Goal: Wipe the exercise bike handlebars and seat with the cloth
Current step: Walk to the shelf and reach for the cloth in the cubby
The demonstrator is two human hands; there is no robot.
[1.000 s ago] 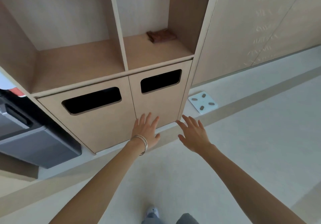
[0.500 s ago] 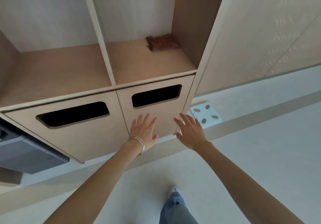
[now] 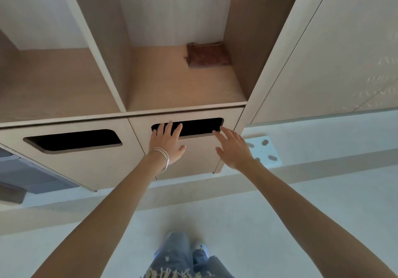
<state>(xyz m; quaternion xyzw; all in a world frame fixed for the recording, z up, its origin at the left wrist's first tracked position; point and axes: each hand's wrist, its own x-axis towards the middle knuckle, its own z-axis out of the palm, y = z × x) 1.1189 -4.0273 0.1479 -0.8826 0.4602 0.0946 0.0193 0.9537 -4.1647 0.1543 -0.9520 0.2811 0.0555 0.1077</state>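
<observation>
A folded brown cloth lies at the back right of the open right-hand shelf compartment. My left hand, with thin bangles at the wrist, is spread in front of the right cabinet door, its fingertips over the dark slot handle. My right hand is open too, fingers apart, with its fingertips near the right end of that slot. Neither hand holds anything. No exercise bike is in view.
The wooden shelf unit has a second empty compartment and a left door with a slot. A white bathroom scale lies on the floor to the right. A grey box sits at lower left. My legs are below.
I have stepped closer to the shelf unit. Both hands have risen from the lower part of the right door up to its slot handle.
</observation>
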